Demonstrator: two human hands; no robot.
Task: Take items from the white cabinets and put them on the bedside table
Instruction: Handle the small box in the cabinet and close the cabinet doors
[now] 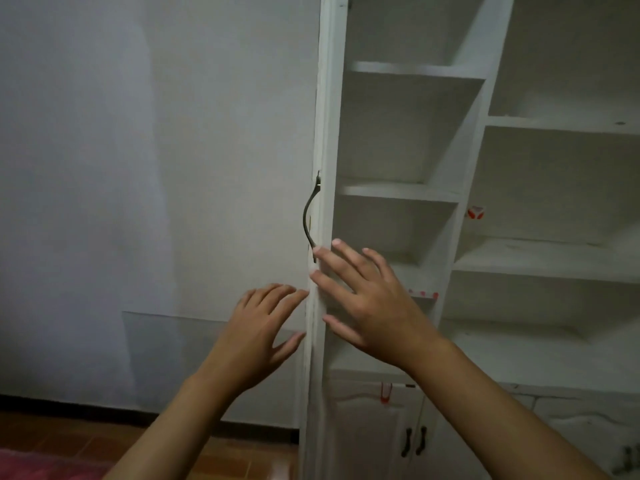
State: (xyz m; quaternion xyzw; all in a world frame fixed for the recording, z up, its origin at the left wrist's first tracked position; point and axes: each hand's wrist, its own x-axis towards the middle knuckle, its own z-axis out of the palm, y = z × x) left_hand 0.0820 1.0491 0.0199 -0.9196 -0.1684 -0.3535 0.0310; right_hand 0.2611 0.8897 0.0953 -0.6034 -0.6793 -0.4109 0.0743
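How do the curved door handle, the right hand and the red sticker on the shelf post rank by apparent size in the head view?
1. right hand, though nearness enlarges it
2. door handle
3. red sticker

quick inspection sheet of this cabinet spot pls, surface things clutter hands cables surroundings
surface: white cabinet shelves open to view, mostly bare; bedside table not in view
job's things: small red and white item on a shelf edge; another red-dotted bit lower down
clutter: red loop hanging at the lower doors
hands: left hand open, fingers by the door edge; right hand open, fingers spread at that edge, below the dark handle
cables: nothing seen
surroundings: plain wall, tiled floor
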